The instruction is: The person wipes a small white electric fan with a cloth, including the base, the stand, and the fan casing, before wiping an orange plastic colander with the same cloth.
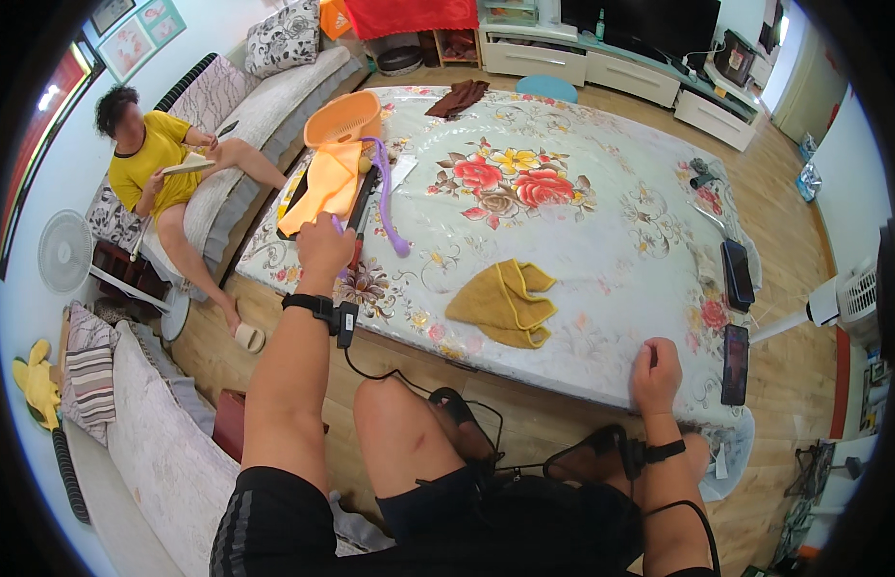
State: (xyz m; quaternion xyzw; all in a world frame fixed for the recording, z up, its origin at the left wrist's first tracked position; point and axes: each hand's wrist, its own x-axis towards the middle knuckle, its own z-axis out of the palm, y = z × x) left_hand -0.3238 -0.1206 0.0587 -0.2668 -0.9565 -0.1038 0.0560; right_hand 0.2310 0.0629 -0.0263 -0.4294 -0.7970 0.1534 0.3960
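My left hand [324, 249] reaches to the table's left side, at the near end of a dark tray [287, 225]. A folded light-orange cloth [332, 177] lies over the tray and meets my fingertips. Bits of a purple thing show beside and below that hand; whether the fingers grip it or the cloth is hidden. Just right of the tray lies a purple strap-like item [384, 198] with a rounded end. My right hand [656, 375] rests curled at the table's near edge, with nothing seen in it. Between the hands lies a crumpled mustard cloth [501, 303] with yellow edging.
An orange plastic basket [343, 119] stands behind the tray. A brown cloth [458, 99] lies at the far edge of the flowered tablecloth [599, 288]. Two phones [737, 274] lie along the right edge, near a fan [844, 299]. A person in yellow [148, 155] sits on the left sofa.
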